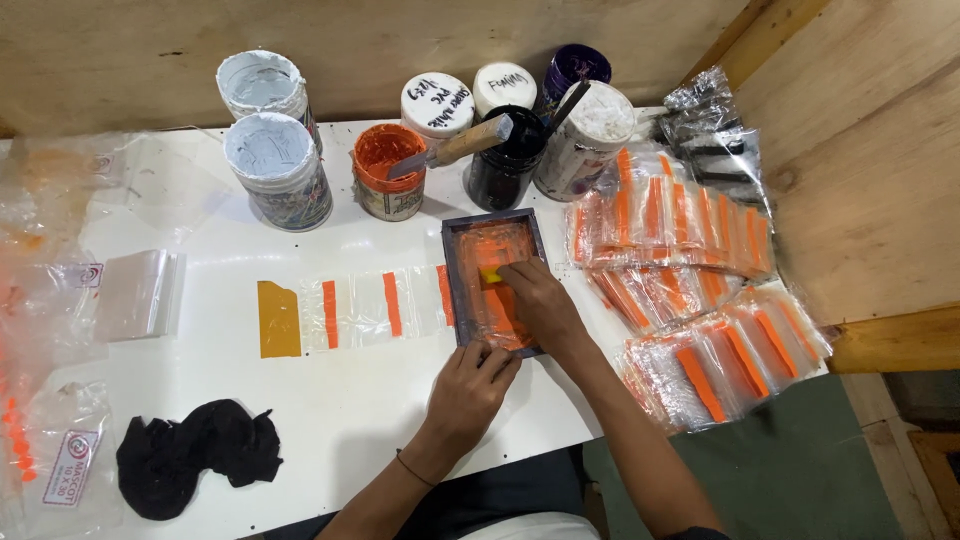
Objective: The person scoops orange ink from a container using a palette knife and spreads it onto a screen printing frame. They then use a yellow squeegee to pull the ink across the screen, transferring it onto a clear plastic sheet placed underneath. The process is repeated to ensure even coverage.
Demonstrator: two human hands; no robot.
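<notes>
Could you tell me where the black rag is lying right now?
The black rag lies at the table's near-left, left of the left hand.

Orange ink coats the grey-framed screen (495,285); black rag (195,455).

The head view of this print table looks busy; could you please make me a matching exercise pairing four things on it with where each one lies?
Things:
1. black rag
2. orange paint tub
3. printed bags
4. framed screen

Places:
A. under both hands, mid-table
B. piled at the table's right end
C. near the front edge, left side
D. in the back row of pots, a spatula resting on it

Pairs: 1-C, 2-D, 3-B, 4-A. The left hand steadies the frame's near edge; the right hand presses a yellow squeegee on the mesh.
</notes>
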